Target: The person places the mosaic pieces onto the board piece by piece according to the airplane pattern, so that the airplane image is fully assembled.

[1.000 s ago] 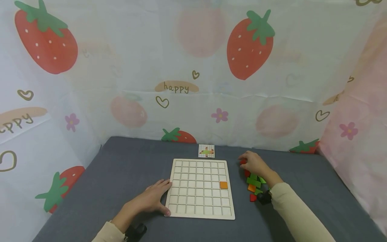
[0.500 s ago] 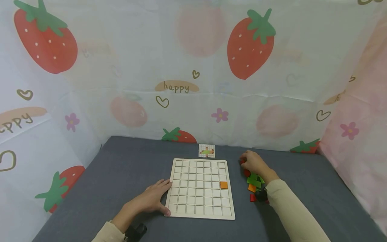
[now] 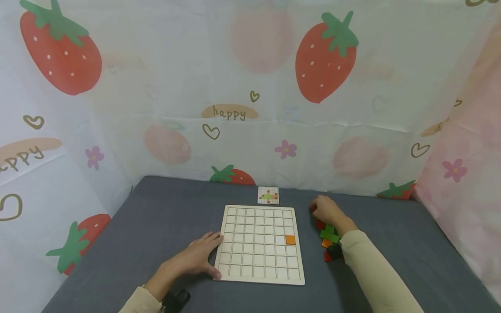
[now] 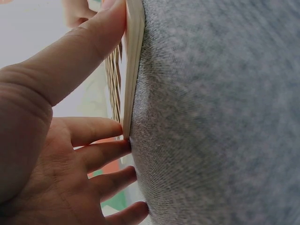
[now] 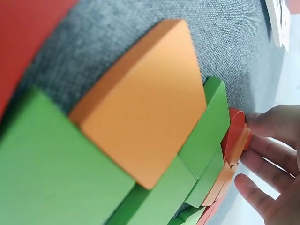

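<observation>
At 2 o'clock off the board (head view, 12 = away from the person), the right hand has barely moved over the last second: fingertips drawn in a touch, less red showing under them, forearm swung slightly inward so the wrist camera hides more of the pile. Left hand unchanged at 9 o'clock, fingers fairly straight along the board edge, thumb at the 8 o'clock corner; steadying, not clenched, I'd say. Right fingers are at the red pieces at the pile's far end; can't tell if one is pinched yet. My read: still picking, no new placement on the board. Board is pale, flat, square grid, one orange tile seated toward 3 o'clock. Pile is at 3 o'clock, off the board: matte, thick-edged pieces, greens overlapping, an orange piece lying against them. Pattern card at 12, just beyond the board.
</observation>
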`<state>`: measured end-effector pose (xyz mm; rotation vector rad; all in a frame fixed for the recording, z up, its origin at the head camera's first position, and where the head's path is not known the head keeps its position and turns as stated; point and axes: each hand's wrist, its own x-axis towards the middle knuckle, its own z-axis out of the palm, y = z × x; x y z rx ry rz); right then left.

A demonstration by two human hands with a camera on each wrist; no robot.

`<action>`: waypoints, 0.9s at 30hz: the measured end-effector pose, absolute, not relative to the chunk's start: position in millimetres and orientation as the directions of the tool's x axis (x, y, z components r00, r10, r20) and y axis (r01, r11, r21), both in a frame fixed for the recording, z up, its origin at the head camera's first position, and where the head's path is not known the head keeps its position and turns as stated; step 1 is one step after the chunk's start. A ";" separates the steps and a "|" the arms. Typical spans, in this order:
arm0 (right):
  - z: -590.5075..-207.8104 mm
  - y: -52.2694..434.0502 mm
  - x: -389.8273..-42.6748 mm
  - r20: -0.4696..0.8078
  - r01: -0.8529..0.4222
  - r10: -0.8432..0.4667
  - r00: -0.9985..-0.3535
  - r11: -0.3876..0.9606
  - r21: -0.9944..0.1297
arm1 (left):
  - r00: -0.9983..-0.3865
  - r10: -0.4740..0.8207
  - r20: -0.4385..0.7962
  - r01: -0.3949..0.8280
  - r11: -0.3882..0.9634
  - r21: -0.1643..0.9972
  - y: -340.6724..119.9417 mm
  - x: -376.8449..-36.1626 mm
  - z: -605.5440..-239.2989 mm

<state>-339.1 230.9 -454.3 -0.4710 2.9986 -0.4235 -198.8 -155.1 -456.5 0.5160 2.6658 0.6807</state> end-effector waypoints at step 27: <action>-454.2 232.8 -338.2 -0.025 -0.266 -0.288 -0.957 0.914 -0.307 | -0.878 0.419 -0.230 0.263 0.826 0.499 -153.7 -197.6 -455.0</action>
